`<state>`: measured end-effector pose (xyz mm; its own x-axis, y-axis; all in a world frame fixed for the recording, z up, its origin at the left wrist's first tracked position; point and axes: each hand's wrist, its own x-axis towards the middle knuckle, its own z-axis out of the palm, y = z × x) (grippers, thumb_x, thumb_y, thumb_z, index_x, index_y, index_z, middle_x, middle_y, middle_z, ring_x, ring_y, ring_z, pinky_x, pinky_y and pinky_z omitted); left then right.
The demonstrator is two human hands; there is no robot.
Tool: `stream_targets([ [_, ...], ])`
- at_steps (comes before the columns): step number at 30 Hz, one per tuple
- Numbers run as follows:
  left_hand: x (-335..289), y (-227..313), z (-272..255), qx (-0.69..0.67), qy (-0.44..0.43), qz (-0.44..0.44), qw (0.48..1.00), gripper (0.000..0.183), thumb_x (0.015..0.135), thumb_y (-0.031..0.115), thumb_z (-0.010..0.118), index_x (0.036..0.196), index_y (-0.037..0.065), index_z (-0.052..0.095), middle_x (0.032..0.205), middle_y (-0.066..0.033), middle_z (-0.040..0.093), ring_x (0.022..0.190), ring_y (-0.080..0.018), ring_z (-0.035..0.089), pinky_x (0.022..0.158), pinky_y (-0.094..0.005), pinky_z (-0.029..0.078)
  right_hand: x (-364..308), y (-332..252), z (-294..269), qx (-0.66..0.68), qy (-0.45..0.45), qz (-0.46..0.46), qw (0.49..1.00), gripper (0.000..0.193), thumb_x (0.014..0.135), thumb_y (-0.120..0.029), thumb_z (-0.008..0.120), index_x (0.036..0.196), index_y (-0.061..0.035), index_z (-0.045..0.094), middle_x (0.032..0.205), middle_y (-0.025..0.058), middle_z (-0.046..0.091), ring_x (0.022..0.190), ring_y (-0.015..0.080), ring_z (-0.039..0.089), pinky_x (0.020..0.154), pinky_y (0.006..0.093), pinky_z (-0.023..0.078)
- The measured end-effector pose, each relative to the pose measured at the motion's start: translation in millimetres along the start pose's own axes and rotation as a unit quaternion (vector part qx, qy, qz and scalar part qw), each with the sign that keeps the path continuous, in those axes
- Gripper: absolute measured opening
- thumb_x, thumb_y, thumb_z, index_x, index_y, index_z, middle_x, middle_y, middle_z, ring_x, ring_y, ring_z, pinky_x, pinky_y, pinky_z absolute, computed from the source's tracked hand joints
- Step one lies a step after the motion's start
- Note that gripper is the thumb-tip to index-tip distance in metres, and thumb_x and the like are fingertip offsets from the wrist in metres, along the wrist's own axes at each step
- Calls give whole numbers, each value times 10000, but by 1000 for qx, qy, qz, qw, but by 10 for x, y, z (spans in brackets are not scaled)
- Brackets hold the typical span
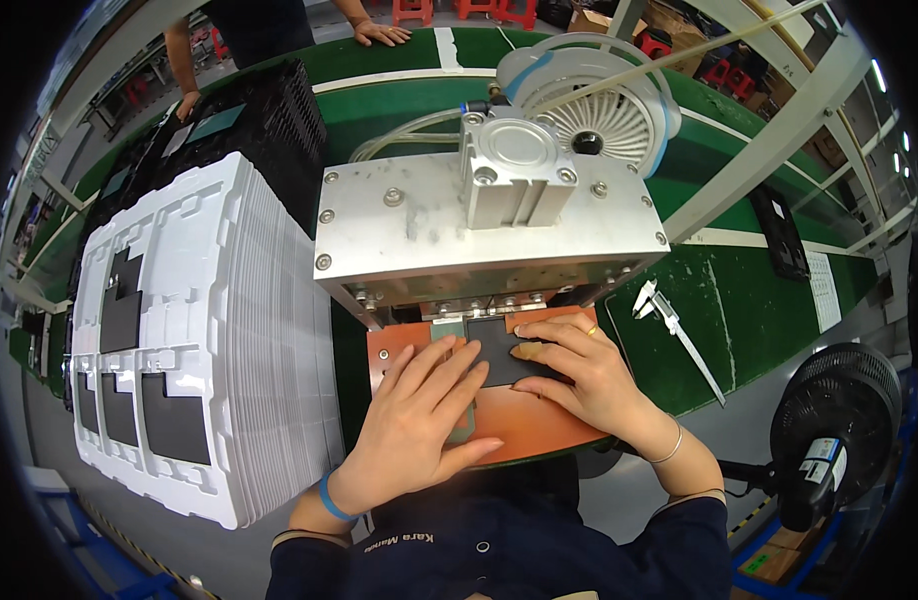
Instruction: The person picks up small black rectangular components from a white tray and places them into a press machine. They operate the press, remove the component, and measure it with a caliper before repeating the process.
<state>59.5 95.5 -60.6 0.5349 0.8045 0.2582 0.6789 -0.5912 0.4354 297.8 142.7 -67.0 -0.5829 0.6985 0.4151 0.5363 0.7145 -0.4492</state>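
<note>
- My left hand (419, 420) lies flat, fingers spread, on the orange plate (539, 415), fingertips touching the left edge of the black panel (509, 362).
- My right hand (579, 370) lies palm down on the panel's right half, fingers together and pressing it down; it pinches nothing.
- The panel lies flat on the plate, at the plate's far edge, just under the front of the metal press (479, 225).
- The press is a grey block with a square cylinder on top; it stands on the green belt (749, 310), at the belt's near edge.
- A white blower (599, 110) sits behind the press, touching it or nearly so.
- A caliper (679, 335) lies on the belt to the right of my right hand, near the belt's near edge.
- A stack of white trays (209, 340) stands left of the press; the top tray holds black panels in some pockets.
- Black crates (269, 120) stand behind the trays.
- A black fan (839, 410) stands at the lower right, off the belt.
- Another person's hands rest at the belt's far edge.
</note>
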Motion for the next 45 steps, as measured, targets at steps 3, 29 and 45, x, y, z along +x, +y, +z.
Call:
stream_targets([
  [3, 17, -20, 10, 9, -9, -8, 1000, 637, 777, 479, 693, 1255, 68, 597, 1376, -126, 502, 1290, -352, 427, 1041, -537, 360, 38, 21, 17, 1, -6, 0, 1000, 324, 737, -225, 775, 1009, -72, 687, 1125, 62, 637, 993, 257, 578, 871, 366, 474],
  [29, 60, -17, -29, -30, -50, -29, 998, 566, 813, 453, 683, 1229, 75, 611, 1390, -92, 481, 1310, -308, 397, 1007, -573, 370, 46, 11, 26, -28, -33, -6, 999, 320, 729, -238, 777, 982, -78, 664, 1123, 66, 610, 1007, 238, 556, 850, 346, 464],
  [45, 60, -27, -35, -40, -57, -29, 997, 558, 808, 432, 690, 1225, 70, 609, 1393, -93, 476, 1311, -310, 386, 993, -577, 373, 47, 27, 32, -13, -35, -4, 999, 314, 728, -241, 776, 972, -82, 659, 1134, 63, 608, 1021, 236, 546, 861, 350, 459],
])
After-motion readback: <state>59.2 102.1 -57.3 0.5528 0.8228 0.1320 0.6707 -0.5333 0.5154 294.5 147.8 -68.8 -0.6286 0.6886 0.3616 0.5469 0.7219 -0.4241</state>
